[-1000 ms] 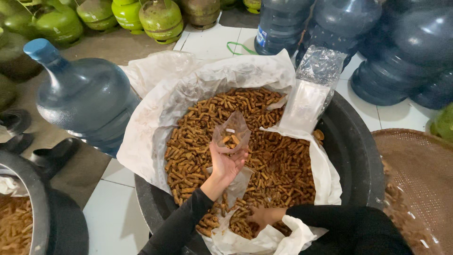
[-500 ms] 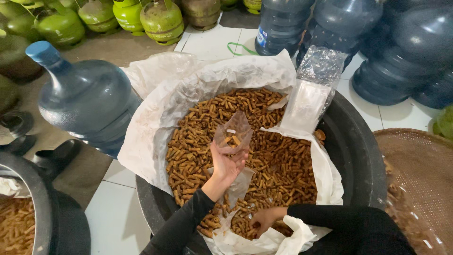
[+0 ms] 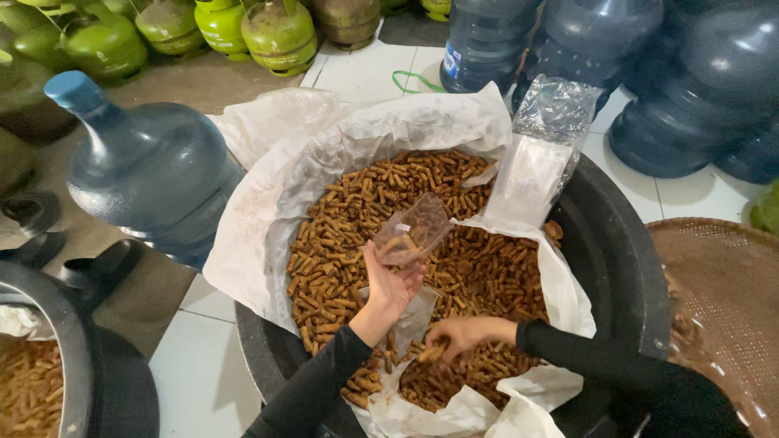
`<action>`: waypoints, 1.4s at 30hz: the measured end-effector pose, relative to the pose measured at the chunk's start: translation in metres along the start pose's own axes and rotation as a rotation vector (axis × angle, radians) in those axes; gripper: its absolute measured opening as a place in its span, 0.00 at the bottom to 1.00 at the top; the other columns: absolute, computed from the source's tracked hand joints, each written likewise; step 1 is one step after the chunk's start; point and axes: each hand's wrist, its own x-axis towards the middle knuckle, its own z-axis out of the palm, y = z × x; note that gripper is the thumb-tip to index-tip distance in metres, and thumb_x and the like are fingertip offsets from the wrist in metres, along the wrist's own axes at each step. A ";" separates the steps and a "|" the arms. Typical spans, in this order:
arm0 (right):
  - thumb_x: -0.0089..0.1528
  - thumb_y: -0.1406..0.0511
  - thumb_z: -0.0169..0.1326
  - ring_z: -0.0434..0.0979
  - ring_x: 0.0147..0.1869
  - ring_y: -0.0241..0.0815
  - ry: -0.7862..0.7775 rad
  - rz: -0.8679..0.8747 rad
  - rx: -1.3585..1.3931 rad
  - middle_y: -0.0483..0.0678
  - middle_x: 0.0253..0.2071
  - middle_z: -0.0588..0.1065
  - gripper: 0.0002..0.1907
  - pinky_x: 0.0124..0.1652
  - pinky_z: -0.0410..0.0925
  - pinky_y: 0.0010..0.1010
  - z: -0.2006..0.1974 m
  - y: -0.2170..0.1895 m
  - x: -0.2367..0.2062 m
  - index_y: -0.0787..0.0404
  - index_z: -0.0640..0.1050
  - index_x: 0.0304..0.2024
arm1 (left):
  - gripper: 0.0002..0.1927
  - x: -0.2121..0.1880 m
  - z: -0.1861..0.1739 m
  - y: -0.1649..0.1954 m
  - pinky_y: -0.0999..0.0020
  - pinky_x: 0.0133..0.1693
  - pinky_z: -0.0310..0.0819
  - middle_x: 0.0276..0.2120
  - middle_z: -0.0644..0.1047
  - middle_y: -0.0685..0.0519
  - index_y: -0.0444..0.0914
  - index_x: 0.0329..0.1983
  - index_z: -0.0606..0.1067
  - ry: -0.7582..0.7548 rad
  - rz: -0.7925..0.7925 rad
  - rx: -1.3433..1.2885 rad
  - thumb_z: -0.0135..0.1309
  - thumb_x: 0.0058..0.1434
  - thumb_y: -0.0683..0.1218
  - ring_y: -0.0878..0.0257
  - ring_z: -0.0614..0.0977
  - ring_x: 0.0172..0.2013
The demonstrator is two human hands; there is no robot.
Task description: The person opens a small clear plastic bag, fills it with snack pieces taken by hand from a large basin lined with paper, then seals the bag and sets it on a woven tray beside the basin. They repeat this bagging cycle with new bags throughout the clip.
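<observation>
A big black tub [image 3: 617, 251] lined with white paper [image 3: 268, 211] holds a heap of small brown snack sticks [image 3: 357, 211]. My left hand [image 3: 389, 284] is raised above the heap and grips a small clear plastic bag [image 3: 415, 231] with a few sticks inside it. My right hand [image 3: 458, 337] is down in the heap near the tub's front, its fingers closed around a pinch of sticks. Both arms wear black sleeves.
A stack of clear empty bags [image 3: 540, 154] leans on the tub's far rim. A blue water jug [image 3: 146, 170] lies to the left, more jugs [image 3: 673, 89] stand behind, green gas cylinders [image 3: 276, 32] at the top. A woven tray [image 3: 722, 300] sits right, another tub [image 3: 49, 381] bottom left.
My right hand has come up out of the sticks with a pinch of them. The left hand has tilted the small bag to the right.
</observation>
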 end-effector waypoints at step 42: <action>0.60 0.68 0.62 0.82 0.39 0.35 0.763 -0.424 0.227 0.49 0.44 0.80 0.18 0.38 0.76 0.28 -0.124 -0.178 -0.137 0.65 0.76 0.51 | 0.52 -0.010 0.007 -0.008 0.60 0.43 0.71 0.54 0.72 0.41 0.48 0.75 0.51 0.074 -0.096 0.149 0.37 0.56 0.82 0.55 0.76 0.43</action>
